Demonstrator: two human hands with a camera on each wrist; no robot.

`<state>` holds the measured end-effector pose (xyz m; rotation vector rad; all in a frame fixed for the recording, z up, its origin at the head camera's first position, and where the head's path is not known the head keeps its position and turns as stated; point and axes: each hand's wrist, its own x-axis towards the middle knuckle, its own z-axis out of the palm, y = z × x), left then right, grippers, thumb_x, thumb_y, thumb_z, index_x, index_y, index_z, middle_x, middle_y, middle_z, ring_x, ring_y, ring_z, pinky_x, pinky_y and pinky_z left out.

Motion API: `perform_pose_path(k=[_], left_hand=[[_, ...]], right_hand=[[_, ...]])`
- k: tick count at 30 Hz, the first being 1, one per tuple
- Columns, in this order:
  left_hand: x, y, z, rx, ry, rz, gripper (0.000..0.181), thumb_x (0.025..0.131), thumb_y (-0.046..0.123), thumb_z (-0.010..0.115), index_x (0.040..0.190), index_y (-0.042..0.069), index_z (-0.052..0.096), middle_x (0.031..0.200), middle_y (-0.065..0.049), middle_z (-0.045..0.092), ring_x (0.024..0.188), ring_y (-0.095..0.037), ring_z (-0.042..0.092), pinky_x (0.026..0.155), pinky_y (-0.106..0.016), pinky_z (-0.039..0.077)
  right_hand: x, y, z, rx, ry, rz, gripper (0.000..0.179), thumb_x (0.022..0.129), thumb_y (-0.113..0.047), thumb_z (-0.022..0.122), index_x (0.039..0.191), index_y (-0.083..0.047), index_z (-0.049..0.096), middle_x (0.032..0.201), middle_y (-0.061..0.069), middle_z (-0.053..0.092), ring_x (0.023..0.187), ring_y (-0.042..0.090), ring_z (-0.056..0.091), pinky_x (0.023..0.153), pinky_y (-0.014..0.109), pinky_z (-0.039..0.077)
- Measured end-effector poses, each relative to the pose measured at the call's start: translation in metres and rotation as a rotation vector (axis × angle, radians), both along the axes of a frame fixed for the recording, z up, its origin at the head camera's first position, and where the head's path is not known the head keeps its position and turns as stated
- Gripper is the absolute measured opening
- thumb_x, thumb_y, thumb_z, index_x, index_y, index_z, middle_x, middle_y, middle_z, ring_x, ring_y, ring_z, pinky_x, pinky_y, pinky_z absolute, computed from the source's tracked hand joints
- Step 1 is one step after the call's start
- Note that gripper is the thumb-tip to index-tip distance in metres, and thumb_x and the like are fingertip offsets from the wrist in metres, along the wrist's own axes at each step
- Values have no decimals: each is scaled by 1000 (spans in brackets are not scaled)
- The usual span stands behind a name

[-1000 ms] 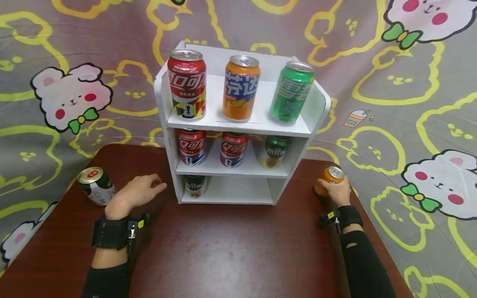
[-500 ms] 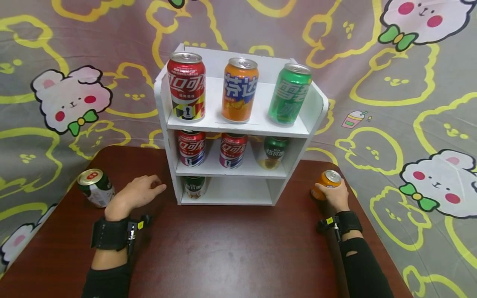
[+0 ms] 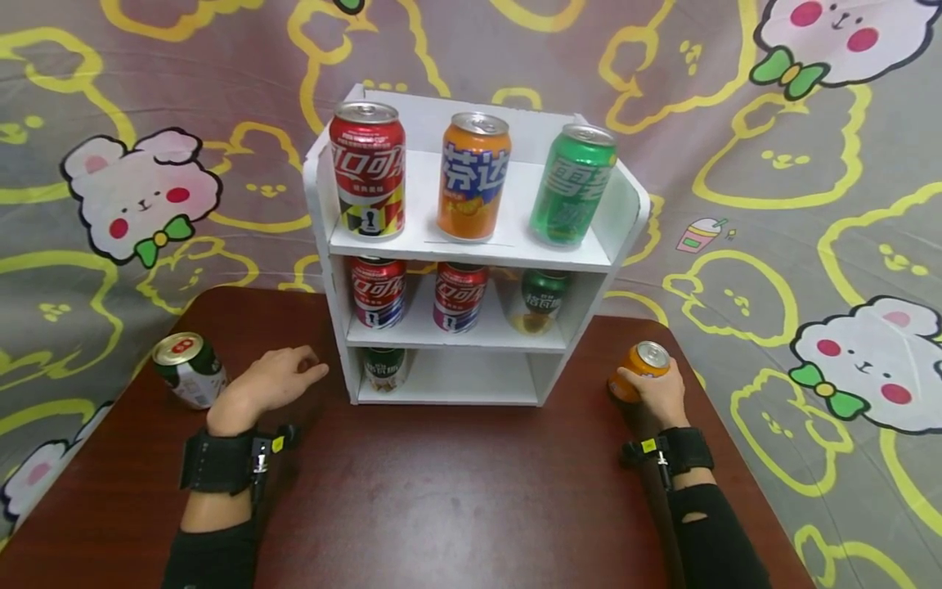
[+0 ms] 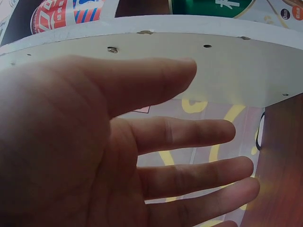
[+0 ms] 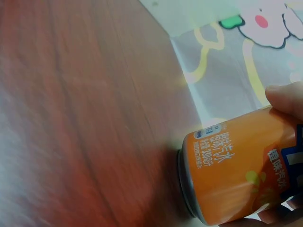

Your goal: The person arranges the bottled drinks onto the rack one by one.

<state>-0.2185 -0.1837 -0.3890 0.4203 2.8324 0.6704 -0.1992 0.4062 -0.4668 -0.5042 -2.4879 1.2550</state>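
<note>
My right hand (image 3: pixel 664 396) grips an orange soda can (image 3: pixel 627 383) at the right side of the table, thumb on the near side. In the right wrist view the can (image 5: pixel 236 165) shows its orange side and base rim close over the wood, with the thumb (image 5: pixel 287 98) on its upper part. My left hand (image 3: pixel 274 381) holds nothing; its fingers are spread apart in the left wrist view, beside the shelf's left side. Left of that hand stands a dark green and white can (image 3: pixel 193 375) with a gold top.
A white three-tier shelf (image 3: pixel 471 254) stands at the back. Its top bears a red cola can (image 3: pixel 370 176), an orange can (image 3: pixel 473 184) and a green can (image 3: pixel 571 188). Several cans stand on the lower tiers. A patterned cloth (image 3: pixel 257 82) hangs behind the brown table (image 3: pixel 456 491).
My right hand has shifted slightly left and nearer to me, with the orange soda can moving along in its grip. The left hand stays where it was.
</note>
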Motion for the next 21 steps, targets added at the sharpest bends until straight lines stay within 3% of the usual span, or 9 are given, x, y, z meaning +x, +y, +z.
perform_pose_path(k=[10,18,21], left_hand=[[1,2,0,5,-16,2,50,96,34,51,120,-10,52,111,-28,58,101,-43,55,82,-55,44],[-1,3,0,5,-7,-6,49,96,33,51,119,-10,53,110,-28,59,101,-43,55,82,-55,44],[-1,2,-1,3,-18,-4,51,96,34,52,120,-10,53,110,-27,59,100,-42,55,82,-55,44]], right_hand=[[19,-22,-1,-21,28,89,80,79,-38,76,135,-2,32,125,19,47,109,33,49,92,47,42],[43,-39,7,-6,66,236,75,77,-30,79,133,-5,36,120,11,51,102,23,51,80,24,46],[51,-47,10,3,79,296,72,76,-27,81,131,-7,39,117,9,52,100,20,53,77,22,47]])
